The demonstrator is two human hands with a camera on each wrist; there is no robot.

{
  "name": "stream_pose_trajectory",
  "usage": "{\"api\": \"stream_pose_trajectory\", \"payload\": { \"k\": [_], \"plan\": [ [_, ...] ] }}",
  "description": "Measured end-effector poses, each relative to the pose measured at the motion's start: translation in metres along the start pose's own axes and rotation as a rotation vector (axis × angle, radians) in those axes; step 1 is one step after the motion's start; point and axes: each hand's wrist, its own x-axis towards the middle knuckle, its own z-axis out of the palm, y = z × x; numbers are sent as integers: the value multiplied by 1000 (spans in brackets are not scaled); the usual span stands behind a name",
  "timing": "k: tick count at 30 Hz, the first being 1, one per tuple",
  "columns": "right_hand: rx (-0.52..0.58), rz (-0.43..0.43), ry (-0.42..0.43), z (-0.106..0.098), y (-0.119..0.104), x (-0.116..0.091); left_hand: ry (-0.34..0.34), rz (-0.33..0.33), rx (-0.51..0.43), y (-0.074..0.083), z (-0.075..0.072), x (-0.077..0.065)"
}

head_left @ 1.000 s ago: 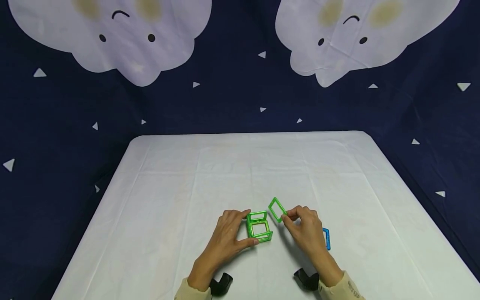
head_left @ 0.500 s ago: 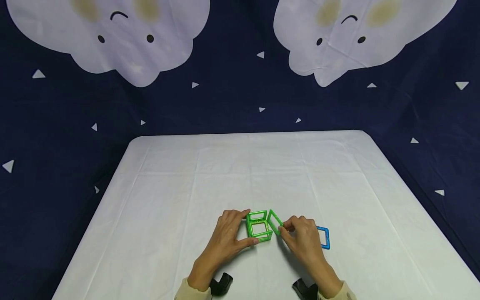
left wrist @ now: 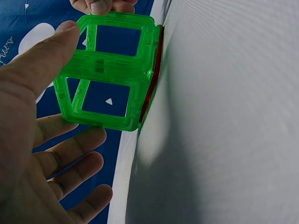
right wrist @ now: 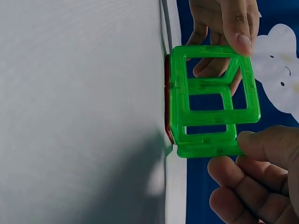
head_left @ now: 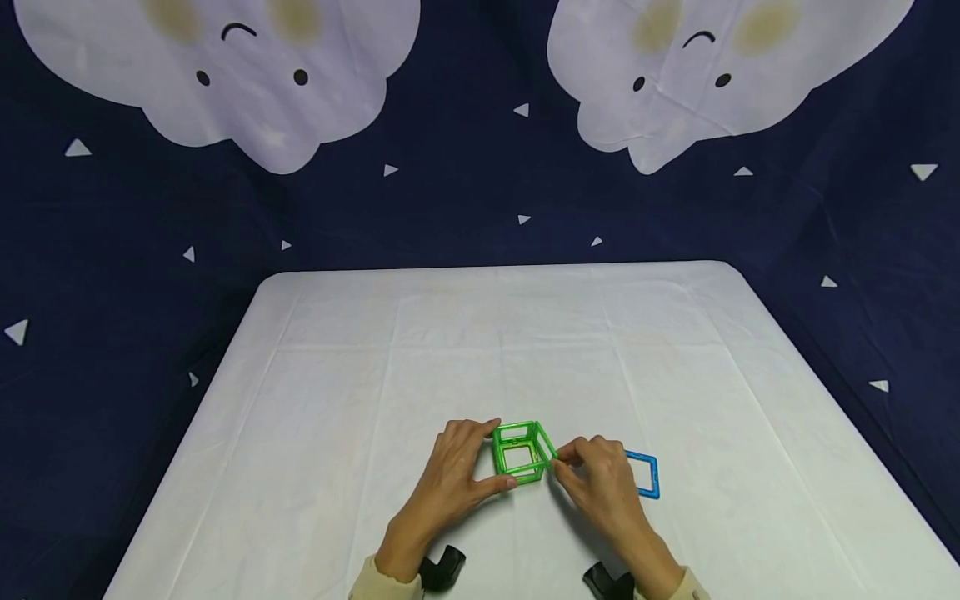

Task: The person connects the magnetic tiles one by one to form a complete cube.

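My left hand (head_left: 447, 467) holds a small box of green square magnetic tiles (left wrist: 107, 65), thumb at its near side and index finger at its far side. The other left fingers are spread below it in the left wrist view. A red tile (left wrist: 156, 70) forms the box's base, close against the white tabletop. My right hand (head_left: 603, 479) pinches a green square magnetic tile (right wrist: 210, 151) between thumb and fingers. That tile stands at the box's right side, its far edge right at the box's corner and its near edge angled slightly outward.
A blue square magnetic tile (head_left: 654, 479) lies on the white table (head_left: 465, 333), partly behind the right hand. Black wrist devices (head_left: 442, 569) sit under both forearms. Behind the table hangs a dark blue cloth (head_left: 465, 217) with white clouds and triangles.
The right hand has brought its green tile left and down from above the table to the box's right side. More of the blue tile shows. The left hand has kept still.
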Motion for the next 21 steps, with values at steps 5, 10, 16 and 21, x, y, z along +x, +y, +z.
{"api": "stream_pose_trajectory", "payload": {
  "k": [5,10,16,21],
  "plan": [
    [3,-14,-14,0,-2,-1,-2,-7,4,0,0,0],
    [19,-26,-20,0,-2,-2,5,-2,8,1,0,0],
    [51,-43,-26,-1,-2,-2,21,22,30,1,-1,0],
    [74,-47,-89,0,0,-2,9,13,20,1,-1,0]
  ]
}}
